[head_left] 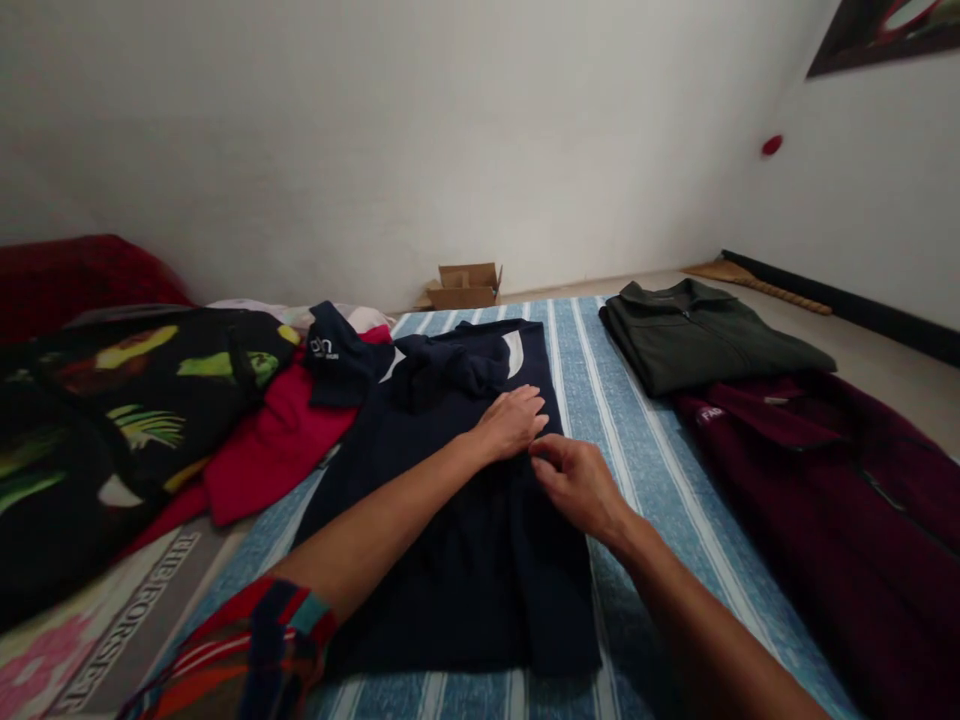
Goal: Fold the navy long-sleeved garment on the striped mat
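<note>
Garment of dark navy fabric [450, 560] lies right in front of you, spread on the blue cloth with white stripes [652, 480]; its hem is toward you, its far end is rumpled, and what looks like a short sleeve with white lettering [341, 360] reaches left over the crimson fabric piece [277, 440]. Expect it to handle light and limp; it should bend easily, crease under uneven pressure and come to little harm, though a loose layer may slide if you pull from one point alone. Your best hold is probably along the right edge, thumb above and fingers below; a flat palm beside it should steady the layers. As for the grip, your left hand [514, 422] is spread and rests on the garment near that edge, fingers extended and pinching nothing; your right hand [581, 480] is just beside it, thumb and forefinger drawn narrow at the same edge, seemingly nipping the cloth (dark on dark, so how many layers they have caught you cannot tell). Well apart on your right, the dark green collared garment, neatly folded [712, 345], overlaps the far end of the maroon collared garment [810, 480].
</note>
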`<state>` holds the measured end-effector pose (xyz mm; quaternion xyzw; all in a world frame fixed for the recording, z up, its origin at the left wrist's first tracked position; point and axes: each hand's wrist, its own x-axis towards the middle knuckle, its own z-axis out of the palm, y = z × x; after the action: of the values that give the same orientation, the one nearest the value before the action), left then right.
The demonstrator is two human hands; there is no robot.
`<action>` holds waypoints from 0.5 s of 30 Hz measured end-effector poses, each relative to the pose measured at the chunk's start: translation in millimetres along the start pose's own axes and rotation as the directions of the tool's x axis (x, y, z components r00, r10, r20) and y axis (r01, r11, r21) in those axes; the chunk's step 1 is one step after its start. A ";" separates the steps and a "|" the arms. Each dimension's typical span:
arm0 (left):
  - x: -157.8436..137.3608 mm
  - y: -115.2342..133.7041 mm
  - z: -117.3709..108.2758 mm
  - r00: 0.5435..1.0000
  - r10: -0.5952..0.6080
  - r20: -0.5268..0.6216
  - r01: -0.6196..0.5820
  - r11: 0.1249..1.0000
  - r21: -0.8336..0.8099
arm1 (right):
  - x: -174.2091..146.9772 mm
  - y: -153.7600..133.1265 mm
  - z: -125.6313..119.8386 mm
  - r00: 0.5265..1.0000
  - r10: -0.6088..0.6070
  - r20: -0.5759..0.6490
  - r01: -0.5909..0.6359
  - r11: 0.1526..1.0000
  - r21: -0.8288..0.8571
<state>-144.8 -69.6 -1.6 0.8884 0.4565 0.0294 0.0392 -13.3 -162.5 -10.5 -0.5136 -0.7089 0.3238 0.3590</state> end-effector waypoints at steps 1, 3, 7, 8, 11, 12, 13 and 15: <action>-19.2 7.1 -1.4 0.999 0.013 -0.042 -0.014 0.999 -0.039 | 0.0 2.1 -5.8 1.000 -0.011 -0.004 0.011 0.999 -0.031; -59.1 21.7 -2.1 0.991 -0.059 -0.122 0.045 0.993 -0.111 | -2.1 7.8 -14.1 0.999 -0.037 0.018 0.038 0.994 -0.099; -127.6 50.1 4.6 0.946 -0.259 -0.196 0.197 0.937 -0.289 | -12.0 20.9 -15.0 0.966 -0.204 0.156 0.233 0.953 -0.193; -139.4 55.9 7.3 0.939 -0.290 -0.184 0.209 0.908 -0.364 | -14.8 23.2 -12.9 0.947 -0.249 0.204 0.291 0.934 -0.209; -160.6 68.5 14.0 0.918 -0.361 -0.165 0.227 0.818 -0.528 | -20.9 23.5 -6.0 0.897 -0.313 0.313 0.404 0.868 -0.290; -164.0 71.6 15.3 0.909 -0.378 -0.173 0.229 0.803 -0.551 | -21.7 21.0 -4.1 0.886 -0.320 0.335 0.428 0.843 -0.327; -166.3 74.6 16.1 0.902 -0.389 -0.187 0.228 0.797 -0.559 | -22.0 17.3 -2.5 0.875 -0.324 0.360 0.451 0.816 -0.361; -169.8 81.5 16.7 0.894 -0.392 -0.215 0.223 0.808 -0.545 | -21.1 7.7 0.2 0.846 -0.334 0.415 0.500 0.768 -0.401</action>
<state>-176.2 -255.7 -13.1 0.7425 0.5722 0.2839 0.2013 -5.2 -180.8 -20.6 -0.3554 -0.9130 0.1210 0.1593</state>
